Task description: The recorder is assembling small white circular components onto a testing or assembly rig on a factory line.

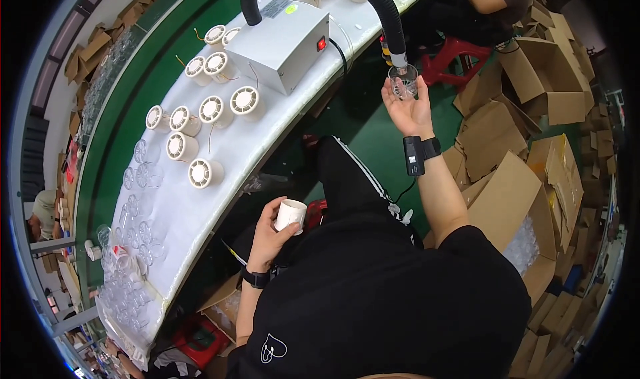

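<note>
left hand point(270, 236) grips white housing point(291, 215) | right hand point(408, 109) holds clear fan point(403, 82) under black hose point(383, 12)

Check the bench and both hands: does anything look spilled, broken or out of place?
Nothing stands out. The left hand holds a white housing, the right hand holds a clear fan wheel at the hose tip. The other white fans sit upright on the bench.

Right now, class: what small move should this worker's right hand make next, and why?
Probably bring the clear fan wheel from the black hose nozzle toward the white housing: the right hand holds it at the nozzle, while the left hand holds the housing.
</note>
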Tool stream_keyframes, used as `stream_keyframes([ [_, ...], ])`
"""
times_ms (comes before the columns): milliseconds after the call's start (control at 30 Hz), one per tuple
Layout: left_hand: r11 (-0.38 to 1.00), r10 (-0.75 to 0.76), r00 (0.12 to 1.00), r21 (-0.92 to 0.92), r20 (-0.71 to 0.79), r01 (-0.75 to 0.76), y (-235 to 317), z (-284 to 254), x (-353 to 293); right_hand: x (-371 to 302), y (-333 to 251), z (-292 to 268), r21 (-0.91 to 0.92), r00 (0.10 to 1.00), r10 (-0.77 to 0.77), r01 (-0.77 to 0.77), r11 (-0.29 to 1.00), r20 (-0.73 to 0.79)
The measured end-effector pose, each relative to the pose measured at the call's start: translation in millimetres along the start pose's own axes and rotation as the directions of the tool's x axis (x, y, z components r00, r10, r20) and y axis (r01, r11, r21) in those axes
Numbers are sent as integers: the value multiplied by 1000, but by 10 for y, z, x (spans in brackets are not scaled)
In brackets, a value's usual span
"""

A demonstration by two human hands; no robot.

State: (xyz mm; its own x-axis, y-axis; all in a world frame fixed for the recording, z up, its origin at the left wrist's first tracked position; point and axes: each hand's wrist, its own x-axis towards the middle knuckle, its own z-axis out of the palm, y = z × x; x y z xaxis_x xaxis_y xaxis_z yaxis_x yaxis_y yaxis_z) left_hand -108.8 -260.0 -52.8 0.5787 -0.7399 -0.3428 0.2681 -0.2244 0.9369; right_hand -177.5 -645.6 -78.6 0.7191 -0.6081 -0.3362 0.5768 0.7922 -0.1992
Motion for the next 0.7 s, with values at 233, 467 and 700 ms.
stream_keyframes([
  [233, 995, 86, 986, 54, -140, -79, -93, 54, 175, -221, 252, -529, -182, 917, 392, -399, 899, -75],
  [467, 554, 755, 553, 795, -354, -248, 204, 162, 312, -897, 1265, 65, -789, 899, 423, -337, 513, -109],
  [700, 350, 805, 558, 920, -200, -175, 92, -44, 200, -922, 1686, 231, -851, 778, 623, -378, 365, -78],
])
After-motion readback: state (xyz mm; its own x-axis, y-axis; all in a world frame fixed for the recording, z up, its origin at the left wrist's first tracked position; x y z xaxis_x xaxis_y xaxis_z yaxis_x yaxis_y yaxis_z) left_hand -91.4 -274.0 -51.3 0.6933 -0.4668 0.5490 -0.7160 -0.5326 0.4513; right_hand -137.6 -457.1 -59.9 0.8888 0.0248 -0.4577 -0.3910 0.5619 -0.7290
